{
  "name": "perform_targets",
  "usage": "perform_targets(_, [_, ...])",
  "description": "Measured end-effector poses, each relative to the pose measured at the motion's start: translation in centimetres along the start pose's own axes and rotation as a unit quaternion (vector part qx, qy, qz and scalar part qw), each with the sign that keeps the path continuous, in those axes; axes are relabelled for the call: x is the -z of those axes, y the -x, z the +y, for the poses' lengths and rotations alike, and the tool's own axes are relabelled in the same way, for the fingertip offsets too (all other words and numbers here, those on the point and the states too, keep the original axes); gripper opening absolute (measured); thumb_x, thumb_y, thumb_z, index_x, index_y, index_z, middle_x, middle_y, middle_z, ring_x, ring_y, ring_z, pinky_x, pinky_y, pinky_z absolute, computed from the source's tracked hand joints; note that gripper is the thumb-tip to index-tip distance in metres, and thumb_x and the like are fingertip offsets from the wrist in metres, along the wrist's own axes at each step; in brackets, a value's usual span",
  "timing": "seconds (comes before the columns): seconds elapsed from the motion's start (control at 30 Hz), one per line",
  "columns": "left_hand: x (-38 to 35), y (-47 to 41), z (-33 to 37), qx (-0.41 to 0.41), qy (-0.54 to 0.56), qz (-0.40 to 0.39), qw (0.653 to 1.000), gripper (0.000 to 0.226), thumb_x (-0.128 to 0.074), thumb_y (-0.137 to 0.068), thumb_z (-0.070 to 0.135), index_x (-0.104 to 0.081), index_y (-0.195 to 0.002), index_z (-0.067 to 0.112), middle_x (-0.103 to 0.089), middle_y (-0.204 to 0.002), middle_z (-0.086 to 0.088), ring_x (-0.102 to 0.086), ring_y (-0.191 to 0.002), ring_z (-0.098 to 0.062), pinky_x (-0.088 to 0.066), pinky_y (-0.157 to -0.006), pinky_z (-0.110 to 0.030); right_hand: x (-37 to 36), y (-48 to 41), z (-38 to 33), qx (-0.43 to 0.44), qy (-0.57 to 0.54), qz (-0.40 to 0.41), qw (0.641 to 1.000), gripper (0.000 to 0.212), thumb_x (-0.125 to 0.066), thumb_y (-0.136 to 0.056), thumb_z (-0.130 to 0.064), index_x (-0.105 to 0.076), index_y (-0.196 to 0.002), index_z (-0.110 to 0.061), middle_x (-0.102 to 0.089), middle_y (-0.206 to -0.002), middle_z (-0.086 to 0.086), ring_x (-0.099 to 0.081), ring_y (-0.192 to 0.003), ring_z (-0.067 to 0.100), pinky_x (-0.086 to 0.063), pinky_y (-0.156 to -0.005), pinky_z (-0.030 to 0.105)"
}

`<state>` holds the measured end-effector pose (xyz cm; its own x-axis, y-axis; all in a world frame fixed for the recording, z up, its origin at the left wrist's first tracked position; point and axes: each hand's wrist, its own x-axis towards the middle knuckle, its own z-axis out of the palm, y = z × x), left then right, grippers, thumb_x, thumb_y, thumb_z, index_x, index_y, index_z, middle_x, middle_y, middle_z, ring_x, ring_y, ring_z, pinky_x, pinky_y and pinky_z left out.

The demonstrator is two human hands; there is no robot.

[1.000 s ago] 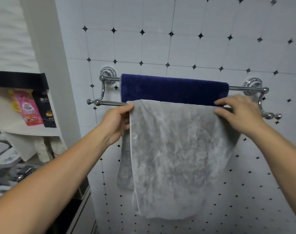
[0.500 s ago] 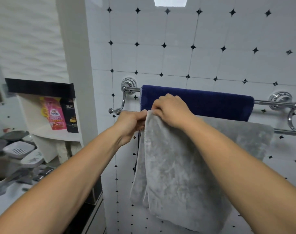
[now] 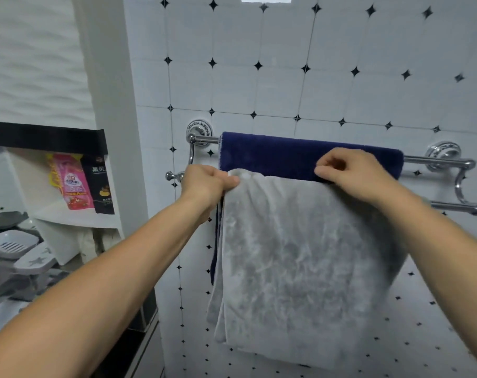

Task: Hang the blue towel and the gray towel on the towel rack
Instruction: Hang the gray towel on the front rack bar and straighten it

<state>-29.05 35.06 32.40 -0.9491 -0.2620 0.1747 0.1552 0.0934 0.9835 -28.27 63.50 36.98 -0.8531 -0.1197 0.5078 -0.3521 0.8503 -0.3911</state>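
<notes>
A chrome double-bar towel rack [image 3: 436,160] is fixed to the tiled wall. The dark blue towel [image 3: 281,156] hangs over its back bar. In front of it, the gray towel [image 3: 300,255] is draped over the front bar and hangs down in two layers. My left hand [image 3: 208,184] grips the gray towel's top left corner by the front bar's knob. My right hand [image 3: 360,175] lies at the gray towel's top edge, right of the middle, with fingers curled and pinching the fold. The front bar's middle is hidden by the towel.
A white pillar [image 3: 109,105] stands left of the rack. Beyond it, a recessed shelf holds a pink packet [image 3: 71,181] and a black packet [image 3: 101,184]. Gray soap dishes [image 3: 11,244] sit at the lower left. The rack's right bracket [image 3: 462,186] juts out from the wall.
My right hand has slid right along the gray towel's top edge, away from my left hand. The towel lies spread wider on the bar. My left hand kept its corner.
</notes>
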Motion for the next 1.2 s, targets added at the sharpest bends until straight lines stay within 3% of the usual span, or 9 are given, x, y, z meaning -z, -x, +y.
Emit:
perform_targets(0.17, [0.3, -1.3, 1.4, -0.014, -0.068, -0.009, 0.998, 0.018, -0.086, -0.068, 0.016, -0.074, -0.079, 0.007, -0.076, -0.082, -0.004, -0.070, -0.077, -0.019, -0.052, -0.074, -0.029, 4.0, 4.6, 6.2, -0.027, 0.067, -0.061, 0.996, 0.014, -0.079, -0.079, -0.022, -0.070, -0.087, -0.029, -0.069, -0.090, -0.011, -0.063, -0.088, 0.016, -0.049, -0.080, 0.036])
perform_targets(0.3, [0.5, -1.8, 2.2, 0.000, -0.083, -0.009, 0.997, 0.019, -0.084, -0.073, 0.015, -0.067, -0.072, 0.007, -0.069, -0.069, -0.005, -0.057, -0.042, -0.007, -0.033, -0.037, -0.013, 4.1, 4.6, 6.3, -0.028, 0.036, -0.001, 0.999, 0.010, -0.081, -0.077, -0.015, -0.074, -0.084, -0.016, -0.067, -0.089, 0.001, -0.059, -0.085, 0.018, -0.041, -0.072, 0.021])
perform_targets(0.37, [0.8, -2.1, 2.4, 0.007, -0.074, -0.014, 0.997, 0.020, -0.084, -0.073, 0.013, -0.065, -0.073, 0.005, -0.071, -0.074, -0.009, -0.062, -0.052, -0.013, -0.030, -0.036, -0.015, 4.4, 4.5, 6.3, -0.046, 0.011, 0.005, 0.999, 0.008, -0.080, -0.078, -0.012, -0.073, -0.079, -0.017, -0.067, -0.085, -0.001, -0.060, -0.083, 0.016, -0.039, -0.070, 0.017])
perform_targets(0.5, [0.9, -2.1, 3.0, 0.023, -0.067, -0.020, 0.997, 0.022, -0.083, -0.072, 0.008, -0.068, -0.085, 0.002, -0.069, -0.079, -0.013, -0.057, -0.067, -0.022, -0.028, -0.046, -0.025, 6.2, 4.3, 6.4, -0.075, -0.001, 0.017, 0.997, 0.011, -0.081, -0.077, -0.014, -0.073, -0.073, -0.021, -0.070, -0.079, -0.011, -0.062, -0.078, 0.014, -0.043, -0.067, 0.017])
perform_targets(0.63, [0.8, -1.9, 3.7, 0.023, -0.083, -0.029, 0.996, 0.025, -0.084, -0.071, 0.011, -0.065, -0.086, 0.006, -0.065, -0.070, -0.008, -0.050, -0.041, -0.015, -0.031, -0.041, -0.021, 6.7, 4.2, 7.2, -0.124, -0.023, 0.063, 0.990, 0.007, -0.078, -0.079, -0.025, -0.074, -0.074, -0.027, -0.074, -0.086, -0.010, -0.067, -0.092, 0.016, -0.051, -0.089, 0.036])
perform_targets(0.77, [0.5, -1.8, 3.9, 0.020, -0.135, -0.039, 0.990, 0.033, -0.085, -0.072, 0.017, -0.054, -0.082, 0.014, -0.058, -0.064, 0.001, -0.035, -0.024, -0.007, -0.027, -0.032, -0.013, 5.5, 5.6, 8.0, -0.185, 0.063, 0.201, 0.960, 0.017, -0.060, -0.082, -0.040, -0.066, -0.083, -0.023, -0.067, -0.083, -0.003, -0.059, -0.085, 0.025, -0.048, -0.077, 0.038])
perform_targets(0.97, [0.2, -2.4, 3.9, -0.011, -0.145, -0.043, 0.988, 0.027, -0.070, -0.086, 0.004, -0.048, -0.073, 0.014, -0.055, -0.067, -0.002, -0.056, -0.041, -0.010, -0.037, -0.038, -0.013, 3.8, 8.3, 8.4, -0.093, 0.132, 0.134, 0.978, 0.008, -0.073, -0.082, -0.010, -0.071, -0.089, -0.008, -0.063, -0.080, 0.007, -0.061, -0.080, 0.032, -0.038, -0.070, 0.031])
perform_targets(1.03, [0.2, -2.3, 3.8, -0.045, -0.187, -0.032, 0.981, 0.028, -0.074, -0.082, 0.005, -0.051, -0.071, 0.015, -0.059, -0.073, -0.003, -0.058, -0.057, -0.017, -0.041, -0.049, -0.021, 4.9, 7.9, 8.3, -0.098, 0.169, 0.106, 0.975, 0.003, -0.071, -0.084, -0.013, -0.070, -0.085, -0.011, -0.063, -0.078, 0.005, -0.061, -0.083, 0.033, -0.042, -0.073, 0.035])
perform_targets(1.2, [0.5, -2.0, 2.9, -0.072, -0.190, -0.032, 0.979, 0.014, -0.076, -0.079, 0.009, -0.063, -0.083, 0.010, -0.065, -0.076, -0.004, -0.059, -0.062, -0.018, -0.045, -0.052, -0.024, 7.5, 7.7, 9.3, -0.209, 0.191, 0.105, 0.953, 0.013, -0.069, -0.084, -0.033, -0.062, -0.077, -0.025, -0.064, -0.083, -0.001, -0.057, -0.088, 0.028, -0.040, -0.072, 0.035])
